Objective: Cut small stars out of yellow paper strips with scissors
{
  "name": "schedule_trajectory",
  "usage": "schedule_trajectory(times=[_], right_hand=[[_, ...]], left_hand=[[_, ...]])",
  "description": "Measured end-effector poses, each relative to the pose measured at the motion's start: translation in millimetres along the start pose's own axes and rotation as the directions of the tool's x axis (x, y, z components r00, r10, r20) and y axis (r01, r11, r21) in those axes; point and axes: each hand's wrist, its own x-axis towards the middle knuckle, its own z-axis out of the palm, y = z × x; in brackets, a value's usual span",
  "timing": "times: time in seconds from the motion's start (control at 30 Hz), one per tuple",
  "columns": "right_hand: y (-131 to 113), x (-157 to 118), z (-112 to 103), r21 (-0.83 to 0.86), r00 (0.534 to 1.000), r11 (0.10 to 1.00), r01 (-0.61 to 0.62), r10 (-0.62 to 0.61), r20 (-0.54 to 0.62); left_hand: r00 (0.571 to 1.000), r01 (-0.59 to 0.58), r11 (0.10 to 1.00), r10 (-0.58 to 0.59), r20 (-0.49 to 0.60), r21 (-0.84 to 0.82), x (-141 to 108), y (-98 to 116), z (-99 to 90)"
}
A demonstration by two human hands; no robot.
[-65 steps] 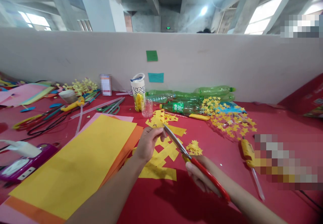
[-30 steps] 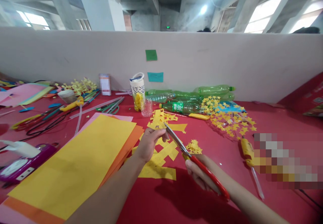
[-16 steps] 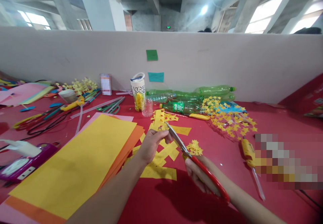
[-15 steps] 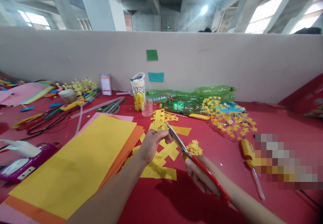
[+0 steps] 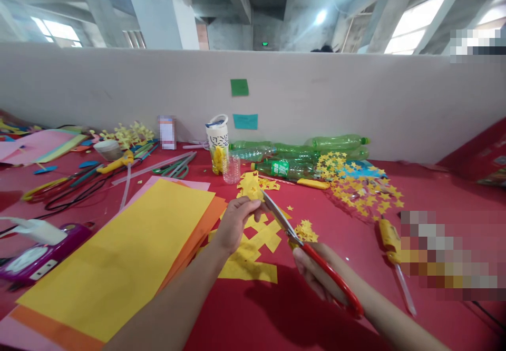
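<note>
My left hand (image 5: pixel 235 222) pinches a small yellow paper piece (image 5: pixel 252 187) between thumb and fingers, over the red table. My right hand (image 5: pixel 320 272) is wrapped round the red-handled scissors (image 5: pixel 294 233), whose blade tips reach the right edge of that paper. Under and beyond my left hand lie yellow paper scraps (image 5: pixel 247 264). A small pile of yellow paper stars (image 5: pixel 305 231) sits just beyond my right hand, and a single star (image 5: pixel 290 208) lies behind it.
Sheets of yellow paper (image 5: pixel 130 251) and orange paper lie at left, near a purple power strip (image 5: pixel 43 266). Green bottles (image 5: pixel 284 168) and a white cup (image 5: pixel 217 143) stand or lie behind. A glue gun (image 5: pixel 390 240) is at right, below more stars (image 5: pixel 356 185).
The paper in my left hand has turned and now covers scraps behind it. A single star now shows on the table near the small pile. The scissors have barely moved.
</note>
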Motion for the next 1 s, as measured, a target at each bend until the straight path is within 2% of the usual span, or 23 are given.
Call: schedule_trajectory(times=[0.2,0.4,0.77,1.0], right_hand=[[4,2,-1,-0.036,1.0,0.999,0.006,-0.005,0.021],[-3,-1,-1,-0.058,0.999,0.998,0.036,-0.035,0.019],[-4,-2,-3,-0.087,0.998,0.995,0.048,-0.044,0.05],[-6,-2,-3,-0.084,0.999,0.996,0.011,-0.007,0.049]], left_hand=[[0.999,-0.023,1.0,0.023,-0.032,-0.006,2,1,-0.8],[0.998,-0.041,0.999,0.041,-0.048,-0.003,2,2,-3.1],[0.993,-0.108,0.975,0.113,-0.015,0.193,4,10,-8.1],[0.993,-0.119,0.967,0.121,0.003,0.224,6,12,-11.3]])
